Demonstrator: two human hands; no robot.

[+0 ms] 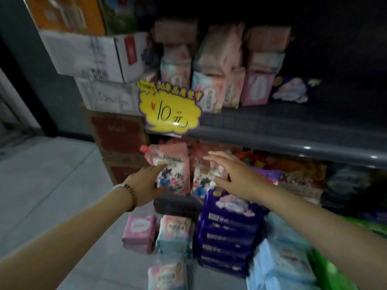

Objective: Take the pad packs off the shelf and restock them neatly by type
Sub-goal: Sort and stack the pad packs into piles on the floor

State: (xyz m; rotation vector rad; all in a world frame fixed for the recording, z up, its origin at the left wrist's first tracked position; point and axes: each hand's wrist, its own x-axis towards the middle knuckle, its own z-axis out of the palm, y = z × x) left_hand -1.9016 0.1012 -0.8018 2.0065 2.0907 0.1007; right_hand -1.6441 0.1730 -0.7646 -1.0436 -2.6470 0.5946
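Reaching: two bare arms stretch toward a lower shelf (176, 204) in a dim shop aisle; much is motion-blurred.
Boxes: at least five cardboard boxes (92, 57) are stacked at far left, beside the shelving.
Price sign: one yellow burst-shaped price sign (170, 110) reading 10 hangs at the front edge of the upper shelf (272, 130).
Upper shelf stock: pink pad packs (217, 59) are piled in roughly four columns, too blurred to count. One purple pack (293, 90) lies alone to their right.
Left hand: the left hand (144, 186) has a beaded bracelet (130, 197) at the wrist. Its fingers lie nearly straight against the front of the left pouch (176, 162), with the thumb spread below them. Nothing is curled round the pouch.
Pouches: two pink spouted pouches stand side by side on the lower shelf, and the right pouch (201, 174) is partly hidden.
Right hand: the right hand (238, 176) is wide open, fingers splayed, in front of the right pouch. Contact cannot be told.
Floor: on the floor (52, 174) below the hands are one pink stack (139, 233), two teal-and-pink packs (173, 235), one purple stack (228, 237) of about six packs, and pale blue packs (278, 266) at far right.
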